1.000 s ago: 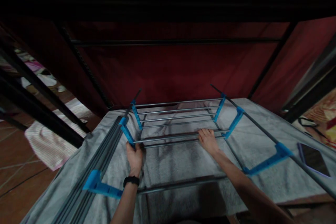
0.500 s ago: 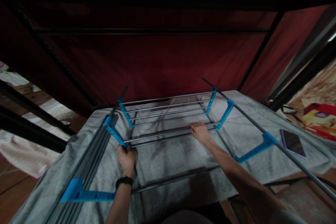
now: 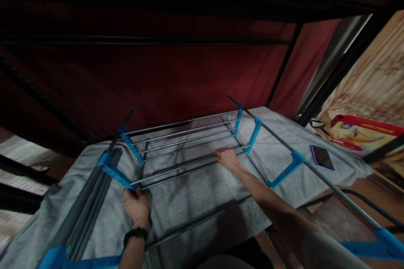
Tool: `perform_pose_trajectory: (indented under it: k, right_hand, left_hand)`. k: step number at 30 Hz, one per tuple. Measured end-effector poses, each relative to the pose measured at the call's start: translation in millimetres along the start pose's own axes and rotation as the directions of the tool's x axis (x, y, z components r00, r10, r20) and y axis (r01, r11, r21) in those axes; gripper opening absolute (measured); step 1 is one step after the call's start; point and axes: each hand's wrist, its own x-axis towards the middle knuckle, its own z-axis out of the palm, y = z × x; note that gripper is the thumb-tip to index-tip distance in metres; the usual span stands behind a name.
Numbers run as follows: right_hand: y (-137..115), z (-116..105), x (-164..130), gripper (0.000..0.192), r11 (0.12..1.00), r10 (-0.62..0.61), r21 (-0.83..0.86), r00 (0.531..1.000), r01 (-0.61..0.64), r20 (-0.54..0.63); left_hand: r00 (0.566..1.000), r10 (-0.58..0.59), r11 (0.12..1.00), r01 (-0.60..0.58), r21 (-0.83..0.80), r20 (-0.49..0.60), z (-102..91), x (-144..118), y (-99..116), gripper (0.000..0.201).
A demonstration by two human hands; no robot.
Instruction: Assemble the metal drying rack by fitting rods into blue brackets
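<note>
A partly assembled rack of grey metal tubes and blue plastic brackets lies on a grey cloth. My left hand [image 3: 137, 207], with a dark band at the wrist, is closed round the inner end of a blue bracket [image 3: 117, 175] on the rack's left side. There the tube [image 3: 176, 172] meets the bracket. My right hand [image 3: 226, 156] has its fingers curled over that same front tube, close to its right end. Near it stands the right blue bracket [image 3: 253, 136], fixed to a long side pole [image 3: 277, 135]. Several thinner rungs cross behind my hands.
Several loose grey tubes [image 3: 94, 208] lie along the left side pole on the grey cloth [image 3: 195, 204]. A phone [image 3: 322, 157] rests on the cloth at the right, with a red and yellow box [image 3: 366, 132] beyond. Dark frame bars and a red curtain [image 3: 186, 80] stand behind.
The view has swung to the right, so the rack appears farther left and more of the right side shows. Both hands keep their places on the bracket and the tube.
</note>
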Motion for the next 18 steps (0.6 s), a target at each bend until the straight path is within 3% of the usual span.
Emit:
perform_pose_trajectory:
  k: [9,14,18]
  right_hand:
    - [1,2,1,0.029,0.999,0.044,-0.021,0.999,-0.044,-0.007]
    - [-2,2,-2,0.027,0.999,0.028,-0.027,0.998,-0.030,-0.050]
    - [-2,5,-5,0.029,0.999,-0.016,-0.034,0.997,0.014,-0.075]
  left_hand:
    - [1.000,-0.010,1.000,0.009,0.016,0.021,-2.6,1,2,0.016]
    - [0.999,-0.018,0.998,0.020,-0.052,0.045,-2.6,-2,11,0.013]
    - [0.997,-0.062,0.987,0.056,-0.152,-0.035,-6.6,-13,27,0.029]
